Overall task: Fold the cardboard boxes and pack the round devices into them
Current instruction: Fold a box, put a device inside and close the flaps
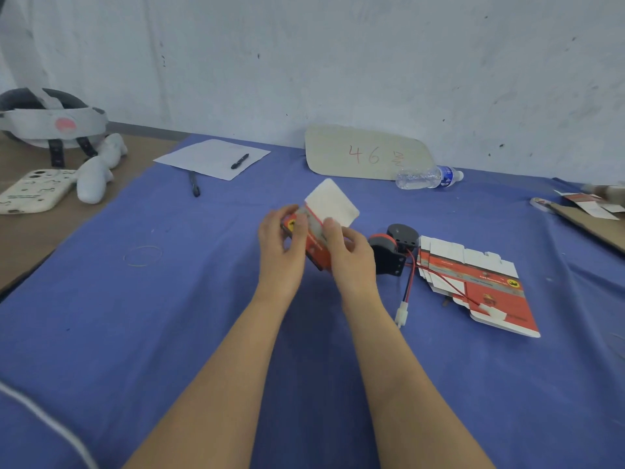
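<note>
Both hands hold a small red cardboard box (318,253) just above the blue cloth at the centre. Its white flap (333,201) stands open, pointing away from me. My left hand (284,245) grips the box's left end. My right hand (350,253) grips its right side, thumb at the base of the flap. Just right of my hands lie two round black devices (394,247), one with an orange ring, their red and black wires running to white plugs. A stack of flat red-and-white box blanks (480,286) lies under the wires further right.
A blue cloth (169,316) covers the table. At the back lie a paper sheet with a pen (240,161), a second pen (194,185), a cardboard sign marked 46 (365,154) and a water bottle (427,177). A phone (32,194) and a headset (50,120) sit far left.
</note>
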`<state>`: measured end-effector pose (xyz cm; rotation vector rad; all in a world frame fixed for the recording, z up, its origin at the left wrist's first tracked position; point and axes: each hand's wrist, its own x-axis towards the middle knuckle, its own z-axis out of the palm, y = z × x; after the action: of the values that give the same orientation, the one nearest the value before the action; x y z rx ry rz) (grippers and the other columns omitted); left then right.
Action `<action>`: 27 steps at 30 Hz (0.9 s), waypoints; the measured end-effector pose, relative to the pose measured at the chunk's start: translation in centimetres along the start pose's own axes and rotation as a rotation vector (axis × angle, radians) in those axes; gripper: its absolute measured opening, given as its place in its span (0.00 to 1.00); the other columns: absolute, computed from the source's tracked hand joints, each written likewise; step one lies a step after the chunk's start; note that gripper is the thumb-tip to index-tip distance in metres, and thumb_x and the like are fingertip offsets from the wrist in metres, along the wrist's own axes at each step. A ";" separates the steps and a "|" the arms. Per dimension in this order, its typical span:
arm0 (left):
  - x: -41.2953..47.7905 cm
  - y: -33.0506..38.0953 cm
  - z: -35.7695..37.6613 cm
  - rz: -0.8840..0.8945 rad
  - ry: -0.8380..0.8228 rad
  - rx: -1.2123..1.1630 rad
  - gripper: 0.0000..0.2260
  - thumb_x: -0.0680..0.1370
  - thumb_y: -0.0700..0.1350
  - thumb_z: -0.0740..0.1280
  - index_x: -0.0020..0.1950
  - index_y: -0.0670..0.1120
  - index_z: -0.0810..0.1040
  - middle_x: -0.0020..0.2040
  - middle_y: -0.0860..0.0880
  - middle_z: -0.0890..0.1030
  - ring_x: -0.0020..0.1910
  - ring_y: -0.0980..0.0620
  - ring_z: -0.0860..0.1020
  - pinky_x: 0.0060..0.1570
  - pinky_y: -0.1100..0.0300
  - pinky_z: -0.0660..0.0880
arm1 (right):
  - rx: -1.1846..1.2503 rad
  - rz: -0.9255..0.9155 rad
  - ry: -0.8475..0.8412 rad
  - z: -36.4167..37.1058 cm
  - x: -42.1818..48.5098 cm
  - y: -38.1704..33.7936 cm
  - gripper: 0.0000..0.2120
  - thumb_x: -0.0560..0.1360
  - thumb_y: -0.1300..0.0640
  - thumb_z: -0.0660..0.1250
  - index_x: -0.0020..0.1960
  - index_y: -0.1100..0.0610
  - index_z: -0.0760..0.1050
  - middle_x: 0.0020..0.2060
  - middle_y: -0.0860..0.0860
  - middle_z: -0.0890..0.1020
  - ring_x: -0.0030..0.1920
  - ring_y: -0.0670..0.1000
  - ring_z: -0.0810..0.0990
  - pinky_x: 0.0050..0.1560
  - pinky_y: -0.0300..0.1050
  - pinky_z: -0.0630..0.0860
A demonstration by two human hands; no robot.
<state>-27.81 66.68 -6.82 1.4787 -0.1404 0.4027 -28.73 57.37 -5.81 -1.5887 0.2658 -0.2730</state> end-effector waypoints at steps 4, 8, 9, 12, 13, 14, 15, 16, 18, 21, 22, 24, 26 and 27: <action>-0.3 -0.6 0.0 0.032 0.073 0.261 0.13 0.75 0.49 0.71 0.54 0.52 0.68 0.57 0.56 0.71 0.50 0.62 0.74 0.42 0.76 0.70 | -0.289 -0.249 0.083 -0.6 0.2 0.8 0.19 0.77 0.47 0.65 0.65 0.52 0.70 0.50 0.43 0.75 0.44 0.41 0.74 0.36 0.25 0.68; -0.1 -0.5 -0.4 -0.066 0.246 0.322 0.12 0.80 0.55 0.61 0.43 0.48 0.69 0.39 0.58 0.74 0.38 0.62 0.73 0.33 0.71 0.68 | -0.273 -0.253 0.122 -0.5 0.2 0.9 0.11 0.81 0.49 0.59 0.53 0.55 0.75 0.43 0.43 0.77 0.40 0.41 0.74 0.34 0.23 0.67; 0.0 -0.4 -0.5 -0.084 0.277 0.353 0.14 0.82 0.53 0.58 0.39 0.47 0.67 0.36 0.56 0.72 0.35 0.60 0.71 0.31 0.67 0.65 | -0.244 -0.238 0.154 -0.6 0.4 1.0 0.12 0.81 0.49 0.57 0.45 0.55 0.74 0.38 0.43 0.75 0.37 0.41 0.73 0.34 0.25 0.67; 0.3 -0.4 -0.6 -0.151 0.291 0.321 0.16 0.81 0.45 0.55 0.34 0.45 0.60 0.32 0.51 0.65 0.30 0.53 0.63 0.30 0.59 0.59 | -0.127 -0.148 0.222 -0.9 1.1 1.0 0.13 0.81 0.54 0.56 0.41 0.57 0.71 0.36 0.48 0.73 0.36 0.46 0.71 0.40 0.42 0.69; 0.5 -0.4 -0.6 -0.184 0.283 0.243 0.15 0.81 0.43 0.55 0.34 0.44 0.61 0.33 0.49 0.66 0.32 0.51 0.63 0.32 0.58 0.60 | -0.046 -0.106 0.238 -0.9 1.4 1.0 0.08 0.80 0.57 0.56 0.48 0.58 0.72 0.40 0.49 0.75 0.40 0.48 0.74 0.44 0.46 0.73; 0.6 -0.4 -0.6 -0.215 0.270 0.119 0.14 0.80 0.43 0.56 0.34 0.44 0.63 0.34 0.48 0.67 0.34 0.50 0.65 0.35 0.58 0.63 | 0.048 -0.066 0.254 -1.0 1.5 1.0 0.06 0.80 0.59 0.57 0.54 0.57 0.71 0.45 0.49 0.75 0.45 0.49 0.76 0.49 0.50 0.76; 0.6 -0.2 -0.6 -0.244 0.251 -0.021 0.14 0.80 0.44 0.56 0.35 0.44 0.66 0.35 0.48 0.69 0.37 0.50 0.67 0.39 0.57 0.66 | 0.135 -0.033 0.267 -1.1 1.5 1.0 0.08 0.79 0.62 0.58 0.57 0.55 0.69 0.48 0.48 0.74 0.48 0.50 0.76 0.53 0.52 0.78; 0.6 -0.1 -0.6 -0.276 0.222 -0.134 0.14 0.81 0.45 0.56 0.37 0.44 0.71 0.37 0.48 0.73 0.39 0.50 0.71 0.42 0.55 0.70 | 0.197 -0.012 0.274 -1.1 1.6 1.0 0.10 0.79 0.63 0.58 0.58 0.53 0.68 0.50 0.49 0.74 0.48 0.49 0.77 0.55 0.53 0.78; 0.6 0.0 -0.6 -0.320 0.149 -0.249 0.12 0.82 0.47 0.57 0.43 0.46 0.76 0.43 0.50 0.79 0.44 0.51 0.77 0.45 0.56 0.75 | 0.263 -0.003 0.280 -1.2 1.6 1.0 0.10 0.79 0.64 0.59 0.57 0.51 0.70 0.49 0.48 0.76 0.46 0.46 0.78 0.47 0.47 0.81; 0.6 -0.1 -0.4 -0.340 0.107 -0.385 0.04 0.82 0.46 0.60 0.52 0.49 0.73 0.52 0.50 0.79 0.49 0.52 0.79 0.44 0.59 0.79 | 0.346 0.011 0.302 -1.4 1.5 0.6 0.09 0.80 0.63 0.59 0.57 0.56 0.74 0.48 0.48 0.78 0.46 0.46 0.79 0.34 0.34 0.78; 0.6 0.0 -0.4 -0.346 0.094 -0.407 0.03 0.82 0.45 0.60 0.54 0.50 0.72 0.54 0.49 0.78 0.49 0.52 0.80 0.43 0.59 0.79 | 0.335 0.011 0.296 -1.5 1.5 0.6 0.09 0.81 0.63 0.58 0.58 0.59 0.75 0.49 0.50 0.79 0.48 0.48 0.80 0.35 0.34 0.79; 0.7 0.0 -0.5 -0.343 0.059 -0.442 0.07 0.83 0.44 0.59 0.59 0.51 0.73 0.56 0.48 0.80 0.49 0.53 0.81 0.43 0.60 0.79 | 0.205 -0.004 0.241 -1.3 1.3 0.5 0.13 0.81 0.58 0.57 0.54 0.66 0.76 0.47 0.59 0.80 0.49 0.55 0.80 0.44 0.46 0.82; 0.7 0.3 -0.5 -0.322 0.015 -0.447 0.10 0.83 0.44 0.58 0.62 0.49 0.75 0.57 0.48 0.81 0.50 0.52 0.82 0.42 0.60 0.79 | 0.080 -0.008 0.146 -0.7 0.6 0.3 0.23 0.82 0.50 0.55 0.47 0.72 0.73 0.45 0.67 0.78 0.42 0.56 0.78 0.55 0.61 0.76; 0.8 0.4 -0.5 -0.317 0.006 -0.445 0.11 0.83 0.45 0.57 0.62 0.48 0.76 0.57 0.48 0.81 0.51 0.51 0.82 0.42 0.59 0.80 | 0.048 -0.012 0.100 -0.4 0.4 0.1 0.26 0.81 0.48 0.55 0.48 0.73 0.72 0.46 0.69 0.78 0.40 0.54 0.75 0.57 0.64 0.74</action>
<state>-27.33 67.35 -6.19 1.0370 0.0118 0.1071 -28.51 56.90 -5.91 -1.5313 0.3251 -0.3664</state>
